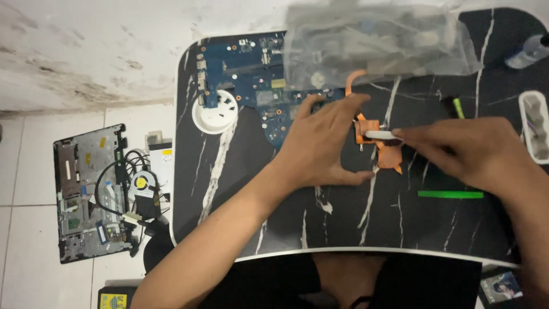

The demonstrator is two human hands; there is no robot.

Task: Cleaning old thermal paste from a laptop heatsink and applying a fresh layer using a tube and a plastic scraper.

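On a black marble-patterned table [320,223] lies a blue laptop motherboard [246,80] with a copper heatsink [369,129] at its right end. My left hand [323,143] rests flat on the board's right part, fingers spread beside the heatsink. My right hand [457,150] pinches a small white tube [380,135] and holds its tip over the copper plate. A copper heat pipe [353,80] curves up under a clear plastic bag [377,43].
A white round lid [214,114] sits on the table's left. A green strip [450,194], a green-tipped tool [457,107] and a white tray [534,126] lie at the right. On the floor at left lie a laptop chassis [88,194], cables and a fan [143,184].
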